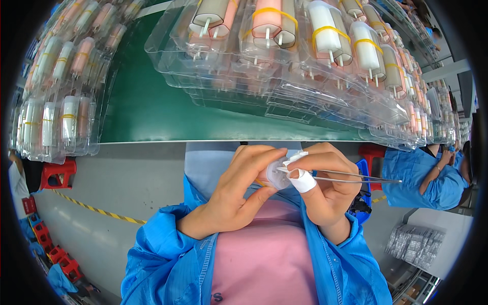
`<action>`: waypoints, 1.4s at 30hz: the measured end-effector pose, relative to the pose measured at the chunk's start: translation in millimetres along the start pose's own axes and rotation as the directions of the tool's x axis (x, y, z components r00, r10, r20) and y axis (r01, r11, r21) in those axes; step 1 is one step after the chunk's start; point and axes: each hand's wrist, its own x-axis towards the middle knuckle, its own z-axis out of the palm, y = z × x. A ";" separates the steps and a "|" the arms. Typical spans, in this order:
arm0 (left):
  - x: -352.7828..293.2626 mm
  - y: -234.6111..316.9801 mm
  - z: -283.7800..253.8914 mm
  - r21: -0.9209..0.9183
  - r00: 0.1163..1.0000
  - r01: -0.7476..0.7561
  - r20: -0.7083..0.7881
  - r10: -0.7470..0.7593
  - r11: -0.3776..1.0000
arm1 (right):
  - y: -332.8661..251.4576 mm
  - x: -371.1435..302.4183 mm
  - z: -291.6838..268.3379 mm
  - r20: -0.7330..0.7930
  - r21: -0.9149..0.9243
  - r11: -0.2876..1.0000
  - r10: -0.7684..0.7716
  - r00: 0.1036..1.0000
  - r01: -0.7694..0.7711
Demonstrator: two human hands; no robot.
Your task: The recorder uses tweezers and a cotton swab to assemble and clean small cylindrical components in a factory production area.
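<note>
My left hand (pixel 235 190) is closed around a small cylinder (pixel 277 176), its round translucent end turned toward my right hand. A bit of pink and a yellow band show at the cylinder's side; the rest of it is hidden by my fingers. White tape wraps the thumb and a fingertip of my right hand (pixel 330 190), which grips metal tweezers (pixel 373 179). The tweezers' long ends stick out to the right, while their other end is at the cylinder's round face. Whether they pinch anything there is too small to tell.
Ahead is a green table (pixel 147 109) with stacked clear plastic trays (pixel 325 96) of banded pink, white and grey cylinders. More trays (pixel 56 119) stand at the left. A blue bin (pixel 363 203) is beside my right arm, and a co-worker in blue (pixel 419 175) sits at the right.
</note>
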 end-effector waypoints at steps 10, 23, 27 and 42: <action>2.8 0.3 -2.6 0.297 0.993 -0.113 0.017 0.113 0.948 | -2.5 3.3 0.5 0.019 0.043 0.996 0.080 0.997 -0.081; 2.1 -2.7 -0.3 0.048 1.000 -0.026 -0.001 0.026 0.999 | 2.1 -2.4 -3.3 -0.025 0.177 0.981 0.090 0.996 -0.084; 1.1 -3.4 1.0 0.027 1.000 -0.021 -0.007 0.021 0.999 | 3.8 -4.0 -3.1 -0.020 0.153 0.986 0.062 0.998 -0.058; -1.7 -9.8 3.0 -0.080 0.993 -0.065 -0.102 0.057 0.995 | 0.7 -13.8 0.5 -0.121 0.194 0.968 0.184 0.975 -0.159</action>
